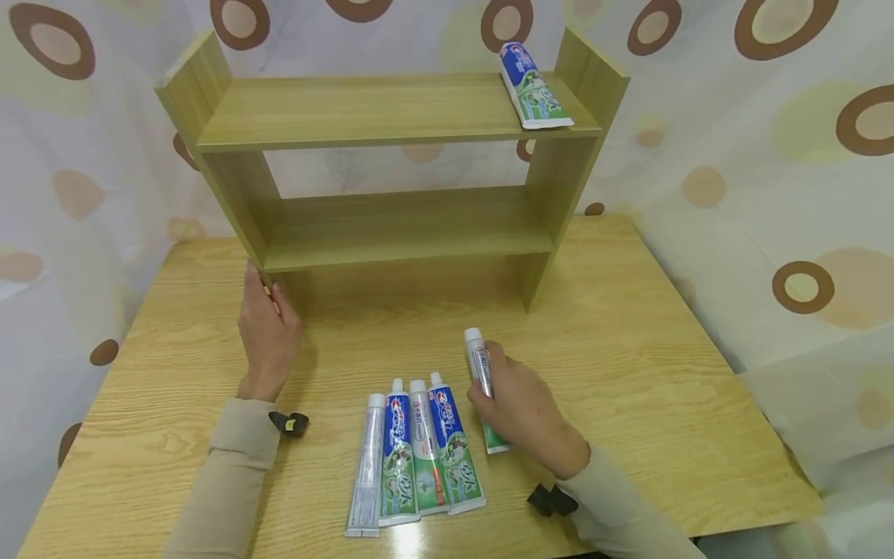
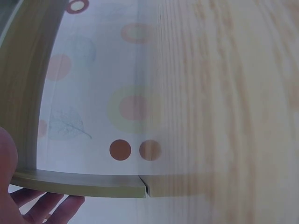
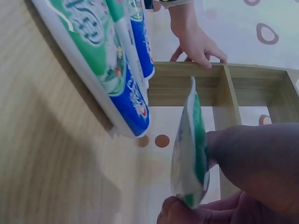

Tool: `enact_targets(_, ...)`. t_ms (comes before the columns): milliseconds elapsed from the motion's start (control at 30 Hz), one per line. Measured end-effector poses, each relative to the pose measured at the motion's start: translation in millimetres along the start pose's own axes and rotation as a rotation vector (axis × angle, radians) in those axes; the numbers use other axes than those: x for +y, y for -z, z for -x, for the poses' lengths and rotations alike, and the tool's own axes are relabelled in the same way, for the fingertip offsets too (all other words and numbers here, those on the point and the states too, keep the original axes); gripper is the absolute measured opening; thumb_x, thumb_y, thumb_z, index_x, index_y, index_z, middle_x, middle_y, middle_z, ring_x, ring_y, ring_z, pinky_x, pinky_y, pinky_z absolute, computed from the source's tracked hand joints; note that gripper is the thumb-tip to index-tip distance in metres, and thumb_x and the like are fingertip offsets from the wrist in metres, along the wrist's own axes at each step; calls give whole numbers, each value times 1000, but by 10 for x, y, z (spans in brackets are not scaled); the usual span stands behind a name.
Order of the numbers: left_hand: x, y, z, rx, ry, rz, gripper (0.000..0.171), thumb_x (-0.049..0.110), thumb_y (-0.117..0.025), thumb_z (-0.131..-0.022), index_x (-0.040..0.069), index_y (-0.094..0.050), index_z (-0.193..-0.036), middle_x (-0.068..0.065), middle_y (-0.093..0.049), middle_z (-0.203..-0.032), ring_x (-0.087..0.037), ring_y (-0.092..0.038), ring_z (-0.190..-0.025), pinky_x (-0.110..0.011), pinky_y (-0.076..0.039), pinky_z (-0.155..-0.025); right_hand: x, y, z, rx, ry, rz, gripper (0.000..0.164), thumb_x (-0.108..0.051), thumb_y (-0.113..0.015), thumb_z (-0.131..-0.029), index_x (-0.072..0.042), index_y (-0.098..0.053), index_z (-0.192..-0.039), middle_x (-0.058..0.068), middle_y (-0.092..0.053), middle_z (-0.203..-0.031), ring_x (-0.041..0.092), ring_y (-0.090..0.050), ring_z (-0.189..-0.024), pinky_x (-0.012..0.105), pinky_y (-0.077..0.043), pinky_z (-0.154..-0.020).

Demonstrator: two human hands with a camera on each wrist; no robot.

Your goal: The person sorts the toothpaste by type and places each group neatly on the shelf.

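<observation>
My right hand [image 1: 527, 404] grips a silver-and-green toothpaste tube [image 1: 479, 359], its white cap pointing toward the shelf. In the right wrist view, that tube [image 3: 187, 149] sits between the thumb and fingers above the tabletop. My left hand [image 1: 268, 334] holds the lower left side panel of a small wooden shelf [image 1: 391, 256]; the left wrist view has its fingers [image 2: 51, 207] along the panel's outer face. Left of the right hand lie several toothpaste tubes [image 1: 398, 458] side by side, caps away from me. One blue-and-green tube [image 1: 534, 89] lies on the shelf's top board at the right.
The two-tier shelf stands at the back of a wooden table [image 1: 649, 373]. A patterned curtain [image 1: 768, 194] hangs behind and beside the table. Dark wrist straps [image 1: 552, 501] sit by the sleeves.
</observation>
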State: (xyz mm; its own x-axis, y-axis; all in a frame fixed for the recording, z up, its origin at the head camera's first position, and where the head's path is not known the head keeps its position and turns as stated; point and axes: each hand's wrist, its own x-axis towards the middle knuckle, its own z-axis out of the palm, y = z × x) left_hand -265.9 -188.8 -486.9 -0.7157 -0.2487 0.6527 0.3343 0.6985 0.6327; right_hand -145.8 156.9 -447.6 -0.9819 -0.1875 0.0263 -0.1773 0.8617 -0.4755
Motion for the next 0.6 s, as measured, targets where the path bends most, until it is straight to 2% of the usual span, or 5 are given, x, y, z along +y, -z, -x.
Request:
enact_targets(200,11,-7,-56,20,-2,10,47,10,-44,-115,-1,-42,-161,-32,-63,-146,-52,-65,-135,-71,-54,-105,-65,113,-159,34,49,16,64,-16,-72,-100,15,-48,-151,28,-76,-107,19,-68,-66,19,-49,-46)
enact_targets(367,-12,-29,-82,18,-1,10,47,7,-45,-114,-3,-42,-159,-35,-63,-144,-55,-64,-133,-71,-54,-106,-111,231,-262,40,53,7,64,-17,-71,-102,13,-46,-152,27,-74,-106,19,-67,-63,20,-50,-46)
enact_targets(600,-23,3,2,-12,44,5,49,7,-47,-112,-4,-42,-159,-36,-64,-138,-57,-66,-124,-72,-53,-102,-189,424,-274,78,79,-4,60,-17,-70,-102,8,-47,-152,18,-73,-95,14,-62,-59,20,-49,-45)
